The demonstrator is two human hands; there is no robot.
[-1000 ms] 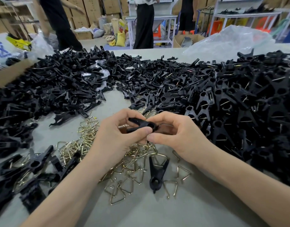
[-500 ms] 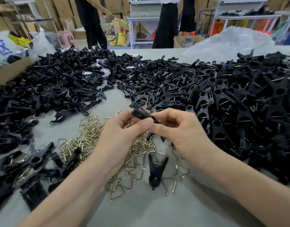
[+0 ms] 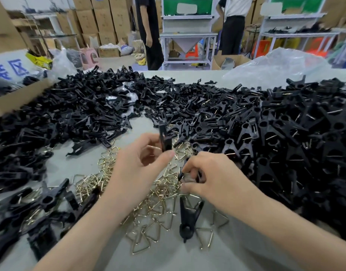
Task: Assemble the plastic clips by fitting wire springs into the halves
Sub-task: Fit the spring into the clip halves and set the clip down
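**At the Lone Clip: Two Hands, Two Black Pieces**

Near the front edge of the grey table (image 3: 168,257) lies one lone black clip (image 3: 187,218), its forked end pointing away from the person; everything else is placed from it. Just beyond it and to its left spreads a single scatter of brass-coloured wire springs (image 3: 152,194) — too many and too tangled to count. Black plastic parts lie in three masses, likewise uncountable. A heap of loose halves (image 3: 74,112) lies far beyond and to the left, a deep heap of clips (image 3: 305,145) showing wire lies to the right, and a smaller cluster (image 3: 37,204) lies to the left. Two people (image 3: 151,32) stand well beyond the table's far edge.

Bare tabletop shows nearer than the lone clip, along the front edge, and in a narrow lane running away from it between the heaps. A cardboard box (image 3: 17,98) bounds the far left, and a clear plastic bag (image 3: 275,65) sits far beyond to the right.

Both hands work just beyond the lone clip. The left hand (image 3: 141,167) pinches one clip half (image 3: 165,138) upright between thumb and fingertips. The right hand (image 3: 215,178), fingers curled tight, grips a second black piece (image 3: 183,171) just over the springs — whether a spring is also pinched there cannot be told.
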